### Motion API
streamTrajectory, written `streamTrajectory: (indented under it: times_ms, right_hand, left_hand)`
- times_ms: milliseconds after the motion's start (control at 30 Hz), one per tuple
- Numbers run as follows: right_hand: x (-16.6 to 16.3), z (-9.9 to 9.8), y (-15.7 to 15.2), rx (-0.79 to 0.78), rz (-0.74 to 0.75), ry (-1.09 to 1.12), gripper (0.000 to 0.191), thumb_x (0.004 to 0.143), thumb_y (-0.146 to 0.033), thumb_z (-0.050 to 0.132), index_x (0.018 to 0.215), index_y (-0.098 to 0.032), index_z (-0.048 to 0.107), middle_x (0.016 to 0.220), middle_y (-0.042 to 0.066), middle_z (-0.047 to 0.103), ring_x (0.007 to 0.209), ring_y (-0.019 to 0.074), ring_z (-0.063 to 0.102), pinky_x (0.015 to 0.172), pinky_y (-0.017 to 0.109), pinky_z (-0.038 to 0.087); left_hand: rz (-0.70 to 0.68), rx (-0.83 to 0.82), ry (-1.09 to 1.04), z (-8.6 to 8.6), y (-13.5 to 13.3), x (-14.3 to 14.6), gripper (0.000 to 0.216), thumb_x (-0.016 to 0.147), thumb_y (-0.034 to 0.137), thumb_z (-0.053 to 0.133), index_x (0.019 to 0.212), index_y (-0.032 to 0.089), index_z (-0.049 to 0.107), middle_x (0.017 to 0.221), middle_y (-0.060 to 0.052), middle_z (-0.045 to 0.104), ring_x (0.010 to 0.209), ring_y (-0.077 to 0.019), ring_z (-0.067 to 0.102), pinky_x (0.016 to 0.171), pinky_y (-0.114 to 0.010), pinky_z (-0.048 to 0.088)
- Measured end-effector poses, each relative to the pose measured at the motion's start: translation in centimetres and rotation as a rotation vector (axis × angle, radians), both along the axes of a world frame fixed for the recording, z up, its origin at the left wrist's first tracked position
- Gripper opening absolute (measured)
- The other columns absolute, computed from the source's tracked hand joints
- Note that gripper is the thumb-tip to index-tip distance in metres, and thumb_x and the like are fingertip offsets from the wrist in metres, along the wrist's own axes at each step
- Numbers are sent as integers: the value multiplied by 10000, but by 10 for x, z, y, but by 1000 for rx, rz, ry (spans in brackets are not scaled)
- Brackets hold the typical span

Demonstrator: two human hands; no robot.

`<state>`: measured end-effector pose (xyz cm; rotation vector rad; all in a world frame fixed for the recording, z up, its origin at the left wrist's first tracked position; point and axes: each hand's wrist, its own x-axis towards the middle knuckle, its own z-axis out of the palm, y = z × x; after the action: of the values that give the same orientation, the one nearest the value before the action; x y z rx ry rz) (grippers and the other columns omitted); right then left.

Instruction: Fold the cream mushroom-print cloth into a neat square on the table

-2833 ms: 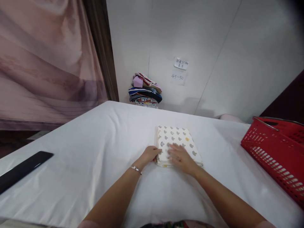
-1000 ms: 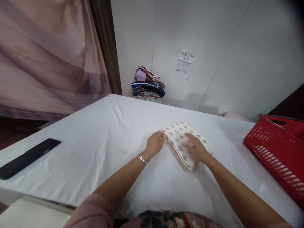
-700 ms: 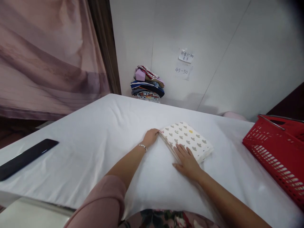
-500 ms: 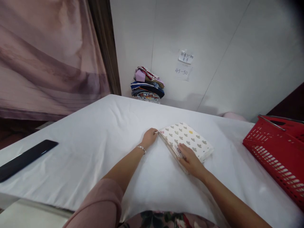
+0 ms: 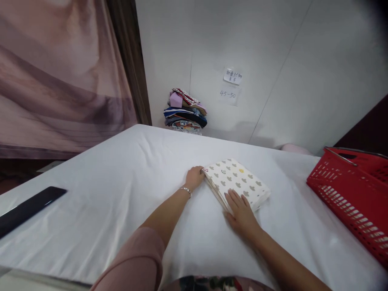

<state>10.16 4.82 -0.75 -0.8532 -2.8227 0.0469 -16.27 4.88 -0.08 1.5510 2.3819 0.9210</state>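
Note:
A folded white cloth (image 5: 235, 176) printed with grey shapes and a few coloured ones lies in the middle of the white-covered table (image 5: 127, 169). Its layers show along the left edge. My left hand (image 5: 194, 178), with a bracelet at the wrist, is closed at the cloth's left corner; the fingertips are partly hidden there. Across the near part of the cloth rests my right hand (image 5: 241, 212), flat and with fingers stretched out, its thumb by the layered edge.
To the right stands a red plastic basket (image 5: 348, 194) with a metal handle. A long black flat object (image 5: 30, 210) lies at the left. Behind the table's far edge, a stack of folded fabrics (image 5: 185, 111) sits by the wall, near paper signs (image 5: 228, 93). A pinkish curtain (image 5: 60, 81) hangs at left.
My left fingers have closed in further on the cloth's corner. My right hand has slid slightly down towards the near edge, its fingers now lying flatter. The view has shifted a little.

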Motion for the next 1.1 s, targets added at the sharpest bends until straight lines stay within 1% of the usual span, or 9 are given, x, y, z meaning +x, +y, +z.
streamTrajectory:
  times_ms: [233, 367, 500, 567, 633, 700, 767, 1000, 1100]
  right_hand:
    - [-2, 2, -7, -41, -3, -51, 629, 802, -164, 414, 1423, -155, 318, 1488, 102, 269, 1374, 258, 219, 1101, 485, 190]
    - [0, 16, -5, -153, 14, -50, 626, 852, -304, 440, 1442, -174, 273, 1501, 99, 228, 1385, 258, 183, 1110, 494, 167]
    - [1, 20, -7, -172, 34, -7, 630, 892, -442, 408, 1454, -218, 233, 1515, 76, 188, 1397, 252, 131, 1114, 508, 142]
    - [0, 15, -10, -122, 60, -11, 645, 871, -413, 463, 1447, -211, 255, 1514, 84, 187, 1397, 274, 115, 1111, 534, 112]
    - [-2, 9, -13, -76, 78, -18, 666, 844, -358, 513, 1442, -199, 268, 1512, 93, 191, 1395, 289, 119, 1108, 550, 107]
    - [-3, 4, -14, -42, 76, -9, 673, 831, -315, 529, 1440, -193, 269, 1510, 97, 202, 1392, 293, 133, 1107, 554, 119]
    - [-1, 1, -16, -25, 83, 1, 656, 833, -291, 525, 1435, -194, 283, 1506, 96, 220, 1388, 287, 156, 1110, 543, 135]
    - [17, 14, -23, -115, 137, 13, 582, 863, -360, 488, 1403, -183, 360, 1488, 101, 259, 1376, 267, 212, 1116, 505, 166]
    - [32, 26, -3, -199, 117, 93, 474, 902, -371, 414, 1360, -247, 434, 1432, 62, 388, 1343, 231, 307, 1105, 483, 210]
  left_hand:
    - [68, 14, 41, 0, -2, 0, 210, 799, 198, 471, 921, 211, 641, 960, -55, 671, 961, -215, 561, 799, -307, 394]
    - [50, 7, 23, 0, -2, -4, 216, 811, 214, 473, 941, 219, 645, 986, -47, 675, 972, -208, 572, 826, -308, 411]
    - [36, 61, -22, 7, -1, -3, 333, 801, 170, 452, 1090, 207, 613, 1155, -55, 630, 1066, -194, 556, 912, -309, 415]
    - [-35, 148, 53, 10, -1, 4, 379, 824, 166, 418, 1167, 192, 579, 1254, -65, 576, 1174, -192, 492, 1002, -334, 362]
    - [-191, 182, 169, 10, -1, 13, 384, 863, 223, 410, 1221, 194, 547, 1333, -67, 515, 1270, -204, 400, 1081, -389, 268]
    - [-327, 132, 235, 6, -2, 21, 394, 895, 315, 404, 1260, 220, 515, 1387, -56, 460, 1325, -217, 327, 1110, -446, 191]
    - [-370, 59, 242, 1, -3, 24, 410, 918, 368, 366, 1291, 246, 483, 1414, -45, 427, 1349, -215, 284, 1113, -475, 157]
    - [-351, -3, 194, -6, -4, 24, 430, 940, 391, 294, 1322, 263, 443, 1450, -37, 371, 1373, -204, 232, 1113, -477, 132]
    - [-228, 3, 164, -2, -6, 28, 450, 910, 424, 352, 1300, 232, 466, 1468, -67, 335, 1379, -238, 214, 1104, -467, 174]
